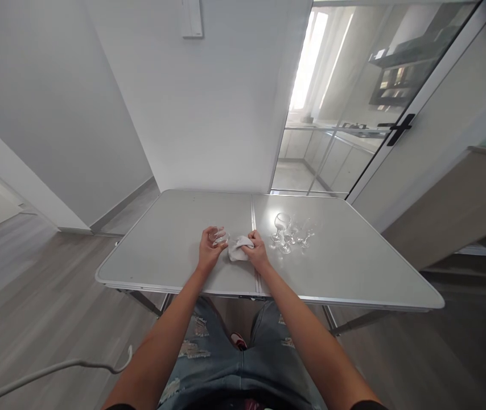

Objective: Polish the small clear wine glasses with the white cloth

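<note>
Presently noting both hands working near the centre of the grey folding bench [174, 250], just short of its near edge. Left hand [209, 248]: grip closing around a small clear glass [218, 235], fingers curling over its rim, glass lifted slightly toward the cloth. Right hand [257, 252]: grip pinching a crumpled white cloth [238, 249], cloth bunching between the two hands and appearing to touch the glass; contact not fully discernible. Sitting at two o'clock from the right hand, near but apart: a cluster of clear stemmed glasses [291, 232], upright, exact count impossible to tell. Running front to back beneath the cloth: the bench's centre seam [252, 210]. Standing at one o'clock beyond the bench: a glass sliding door [354, 114].
</note>
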A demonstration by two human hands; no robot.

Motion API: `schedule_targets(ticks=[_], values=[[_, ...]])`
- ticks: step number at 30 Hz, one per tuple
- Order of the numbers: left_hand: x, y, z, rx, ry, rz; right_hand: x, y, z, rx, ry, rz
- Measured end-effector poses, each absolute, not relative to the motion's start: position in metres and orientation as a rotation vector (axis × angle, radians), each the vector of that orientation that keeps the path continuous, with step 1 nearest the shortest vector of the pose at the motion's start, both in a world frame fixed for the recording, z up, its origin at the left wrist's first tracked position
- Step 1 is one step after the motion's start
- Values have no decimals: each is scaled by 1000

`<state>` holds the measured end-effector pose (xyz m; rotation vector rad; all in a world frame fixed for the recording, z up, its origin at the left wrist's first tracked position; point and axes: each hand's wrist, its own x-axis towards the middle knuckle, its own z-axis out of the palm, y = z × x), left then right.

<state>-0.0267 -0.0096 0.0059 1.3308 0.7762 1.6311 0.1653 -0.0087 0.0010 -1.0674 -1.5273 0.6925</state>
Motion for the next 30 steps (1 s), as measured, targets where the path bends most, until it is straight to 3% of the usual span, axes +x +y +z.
schedule_targets(ticks=[12, 21, 30], values=[[-29, -9, 1, 1390, 790, 1579, 163, -26, 11, -843, -1746, 873], [-28, -7, -3, 1424, 653, 1432, 150, -20, 0, -1122, -2069, 277], [-29, -9, 10, 1467, 751, 1509, 165, -25, 5, -1245, -1664, 164]])
